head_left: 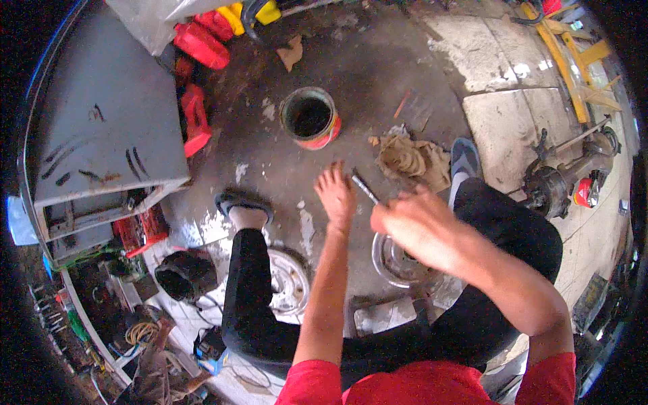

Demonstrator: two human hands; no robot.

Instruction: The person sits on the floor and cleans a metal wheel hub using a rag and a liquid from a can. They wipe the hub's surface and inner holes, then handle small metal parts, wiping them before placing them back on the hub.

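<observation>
Head: right hand (412, 217) clenched on slim tool (365, 187); left hand (335, 194) splayed.

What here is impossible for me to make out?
All in the head view:
Tool: one end hidden by the right hand.
Bucket: contents too dark to tell.
Left-hand wheel: partly behind the black trouser leg.
Plastic sheet: cut off by the top edge.
</observation>
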